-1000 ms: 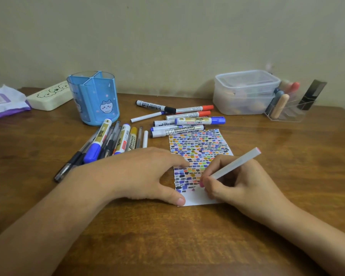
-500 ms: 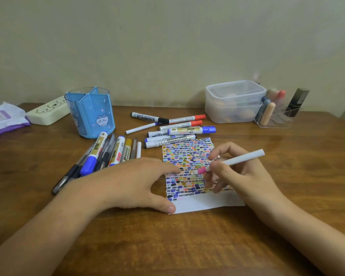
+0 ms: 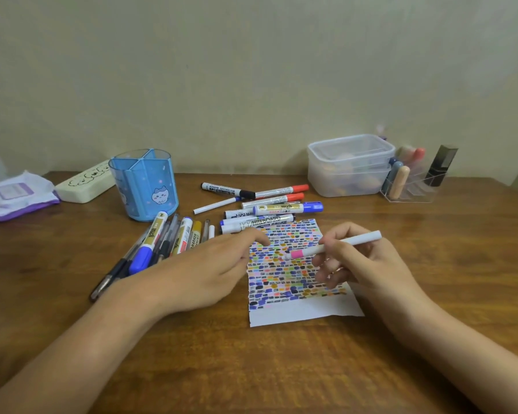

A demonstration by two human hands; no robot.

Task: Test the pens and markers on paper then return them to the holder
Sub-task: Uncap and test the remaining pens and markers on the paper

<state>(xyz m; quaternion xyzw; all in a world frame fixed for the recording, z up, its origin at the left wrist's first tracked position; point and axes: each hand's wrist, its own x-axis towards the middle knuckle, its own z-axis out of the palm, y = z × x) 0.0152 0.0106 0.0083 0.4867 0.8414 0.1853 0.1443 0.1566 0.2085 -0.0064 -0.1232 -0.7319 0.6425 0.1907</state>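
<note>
The pen (image 3: 334, 245) in the right hand (image 3: 365, 264) looks light and stiff, with a smooth white barrel that could slip. The best hold is probably at mid-barrel, behind the pink band, where thumb and fingers pinch it now. It lies nearly level just right of the frame's centre, above the paper (image 3: 293, 273), its pink end pointing left. Its tip is too blurred to tell whether it is capped or bare.

The left hand (image 3: 210, 273) holds nothing. Its fingers are loosely spread, reaching over the sheet's upper left corner; whether they touch it cannot be told.

The paper is thin and will likely shift if not pinned. Small coloured dabs cover it, leaving a white strip along its lower edge.

The blue holder (image 3: 145, 183) stands left of centre. The other pens and markers lie loose on the table (image 3: 251, 369) beside it.
</note>
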